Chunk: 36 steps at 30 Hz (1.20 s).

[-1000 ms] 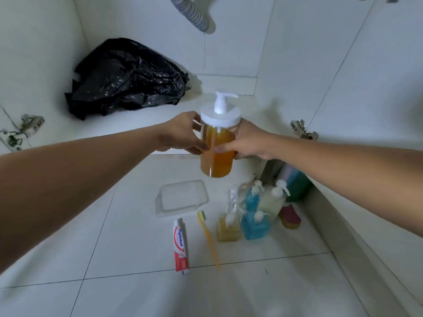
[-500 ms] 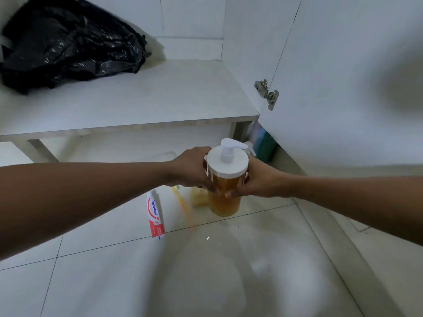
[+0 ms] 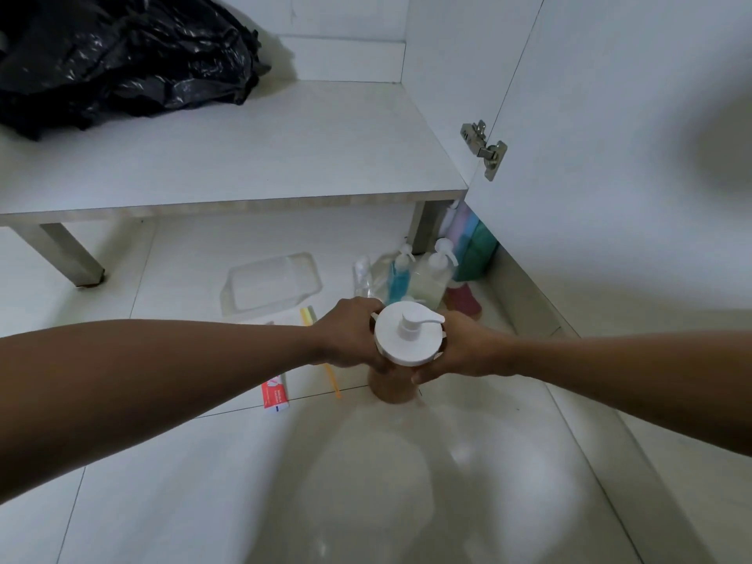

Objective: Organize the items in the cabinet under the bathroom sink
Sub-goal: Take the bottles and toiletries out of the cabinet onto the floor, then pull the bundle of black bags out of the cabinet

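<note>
A pump bottle (image 3: pixel 408 339) with a wide white cap and amber liquid stands upright at floor level in front of the cabinet. My left hand (image 3: pixel 350 337) grips its left side and my right hand (image 3: pixel 460 348) grips its right side, just under the cap. Behind it stand several small pump bottles (image 3: pixel 423 274), blue, pale green and clear. A clear plastic tray (image 3: pixel 270 284), a toothbrush (image 3: pixel 331 378) and a red toothpaste tube (image 3: pixel 276 394) lie on the floor tiles to the left, partly hidden by my left arm.
A black plastic bag (image 3: pixel 118 54) lies on the white cabinet shelf (image 3: pixel 285 156) at the back left. The open cabinet door (image 3: pixel 610 116) with its hinge (image 3: pixel 486 148) stands on the right. A dark red sponge (image 3: pixel 464 303) and coloured packs (image 3: pixel 474 246) sit near the shelf's leg.
Both hands have brought the amber pump bottle down from shelf height to the floor tiles in front of the cabinet. My view has tilted downward.
</note>
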Each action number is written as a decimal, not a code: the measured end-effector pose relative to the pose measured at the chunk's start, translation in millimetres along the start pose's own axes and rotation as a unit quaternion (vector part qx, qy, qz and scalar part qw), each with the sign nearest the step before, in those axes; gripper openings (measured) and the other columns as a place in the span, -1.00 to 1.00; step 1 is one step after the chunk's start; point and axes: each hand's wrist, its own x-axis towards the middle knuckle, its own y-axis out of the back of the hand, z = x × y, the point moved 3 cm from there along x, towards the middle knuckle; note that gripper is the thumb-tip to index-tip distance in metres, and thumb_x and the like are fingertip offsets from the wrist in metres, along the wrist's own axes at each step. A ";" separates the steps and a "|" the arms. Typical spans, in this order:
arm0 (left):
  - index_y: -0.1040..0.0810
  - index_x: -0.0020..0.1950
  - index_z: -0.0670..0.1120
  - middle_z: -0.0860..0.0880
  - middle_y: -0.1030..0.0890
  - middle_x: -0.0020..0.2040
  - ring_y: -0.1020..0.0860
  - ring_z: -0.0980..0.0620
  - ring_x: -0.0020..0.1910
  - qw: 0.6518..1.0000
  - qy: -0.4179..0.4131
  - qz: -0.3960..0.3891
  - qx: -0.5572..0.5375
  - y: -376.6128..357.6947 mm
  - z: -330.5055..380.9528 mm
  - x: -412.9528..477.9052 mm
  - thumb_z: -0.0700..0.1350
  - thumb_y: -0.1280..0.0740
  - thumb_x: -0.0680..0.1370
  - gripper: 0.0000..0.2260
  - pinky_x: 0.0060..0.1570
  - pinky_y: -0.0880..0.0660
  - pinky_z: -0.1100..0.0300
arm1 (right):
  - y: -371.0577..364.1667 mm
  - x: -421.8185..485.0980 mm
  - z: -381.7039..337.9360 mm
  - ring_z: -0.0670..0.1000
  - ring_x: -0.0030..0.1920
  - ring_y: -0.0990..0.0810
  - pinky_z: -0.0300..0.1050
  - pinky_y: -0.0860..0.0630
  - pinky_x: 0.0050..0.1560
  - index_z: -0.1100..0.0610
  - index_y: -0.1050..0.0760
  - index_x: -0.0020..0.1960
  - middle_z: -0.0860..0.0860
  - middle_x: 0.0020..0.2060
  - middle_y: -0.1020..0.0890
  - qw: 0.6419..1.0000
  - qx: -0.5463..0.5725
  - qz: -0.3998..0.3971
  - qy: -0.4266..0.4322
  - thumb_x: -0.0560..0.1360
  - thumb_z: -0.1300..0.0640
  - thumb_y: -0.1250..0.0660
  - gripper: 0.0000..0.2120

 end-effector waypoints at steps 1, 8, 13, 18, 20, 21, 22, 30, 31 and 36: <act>-0.52 0.24 -0.02 0.07 -0.57 0.08 -0.54 0.05 0.08 1.000 -0.001 0.003 -0.002 0.3 -0.9 0.8 -0.05 -0.70 0.19 -0.33 -0.08 -0.42 0.33 | 0.8 0.9 1.3 -0.32 -0.02 -0.52 -0.61 -0.39 -0.16 -0.13 -0.40 0.23 -0.32 -0.01 -0.53 1.000 -0.001 0.000 -0.003 0.27 0.16 -0.67 -0.33; -0.43 0.36 -0.03 0.00 -0.54 0.23 -0.51 0.02 0.14 0.995 0.002 -0.058 0.080 6.8 4.9 13.5 0.02 -0.68 0.24 -0.23 0.14 -0.50 0.19 | 26.7 16.0 -13.1 -0.05 0.20 -0.50 -0.17 -0.40 0.32 0.00 -0.36 0.41 -0.15 0.19 -0.53 0.974 -0.196 -0.109 -0.020 0.37 0.18 -0.60 -0.30; -0.39 0.44 -0.09 -0.05 -0.57 0.21 -0.52 0.01 0.03 0.985 0.009 -0.041 0.165 54.9 19.9 25.8 -0.05 -0.65 0.32 -0.24 0.00 -0.51 0.21 | 79.4 48.3 -52.4 0.01 0.04 -0.65 -0.27 -0.61 -0.13 0.12 -0.52 0.29 -0.01 0.11 -0.63 0.967 -0.251 -0.030 -0.026 0.49 0.31 -0.45 -0.60; -0.47 0.37 -0.09 -0.02 -0.58 0.10 -0.53 0.02 0.01 0.988 0.026 0.084 0.129 131.9 20.2 30.5 -0.06 -0.62 0.37 -0.37 -0.08 -0.50 0.20 | 90.4 81.6 -99.5 -0.03 0.01 -0.66 -0.16 -0.65 0.01 0.10 -0.54 0.27 -0.02 0.10 -0.64 0.967 -0.251 0.029 0.026 0.50 0.28 -0.43 -0.64; -0.49 0.35 -0.12 -0.04 -0.58 0.09 -0.61 -0.04 -0.04 0.985 0.043 0.125 0.111 158.3 11.3 29.7 -0.08 -0.61 0.37 -0.40 -0.02 -0.61 0.08 | 85.8 95.1 -114.7 -0.06 0.03 -0.62 -0.19 -0.60 0.04 0.06 -0.54 0.27 -0.06 0.11 -0.62 0.959 -0.276 0.038 0.044 0.51 0.21 -0.43 -0.66; -0.49 0.35 -0.14 -0.07 -0.58 0.09 -0.64 -0.05 -0.11 0.984 0.053 0.140 0.101 169.7 3.7 28.9 -0.10 -0.61 0.37 -0.41 -0.05 -0.63 0.07 | 82.8 102.2 -122.2 -0.07 0.03 -0.61 -0.21 -0.57 0.03 0.05 -0.54 0.26 -0.06 0.10 -0.61 0.957 -0.282 0.042 0.053 0.51 0.19 -0.42 -0.67; -0.49 0.35 -0.15 -0.09 -0.57 0.11 -0.65 -0.04 -0.19 0.982 0.065 0.152 0.095 180.3 -5.7 27.5 -0.12 -0.61 0.38 -0.41 -0.10 -0.64 0.09 | 79.9 109.7 -130.3 -0.06 0.03 -0.60 -0.22 -0.56 0.03 0.06 -0.55 0.26 -0.06 0.10 -0.61 0.955 -0.286 0.047 0.062 0.51 0.19 -0.42 -0.68; -0.52 0.29 -0.14 -0.14 -0.58 0.14 -0.61 -0.04 -0.17 0.947 0.142 0.286 0.025 266.1 -81.9 16.9 -0.08 -0.58 0.40 -0.49 -0.10 -0.61 0.08 | 69.1 175.2 -206.0 -0.07 -0.15 -0.54 -0.24 -0.42 -0.11 0.16 -0.60 0.18 -0.01 0.03 -0.60 0.958 -0.221 0.110 0.146 0.53 0.24 -0.39 -0.77; -0.52 0.28 -0.12 -0.13 -0.57 0.15 -0.61 -0.04 -0.10 0.940 0.152 0.304 0.020 276.8 -92.0 15.7 -0.04 -0.58 0.40 -0.49 -0.09 -0.58 0.08 | 67.8 185.5 -213.7 -0.04 -0.09 -0.56 -0.24 -0.42 -0.06 0.15 -0.60 0.18 0.00 0.05 -0.61 0.960 -0.199 0.122 0.156 0.52 0.23 -0.41 -0.76; -0.48 0.37 -0.11 -0.09 -0.50 0.29 -0.50 -0.08 0.24 0.912 0.205 0.355 0.010 316.1 -149.2 13.5 0.06 -0.56 0.42 -0.40 0.21 -0.52 0.00 | 55.5 241.1 -244.5 0.03 0.07 -0.57 -0.20 -0.42 0.04 0.14 -0.55 0.24 0.07 0.11 -0.60 0.971 -0.108 0.144 0.160 0.50 0.14 -0.46 -0.67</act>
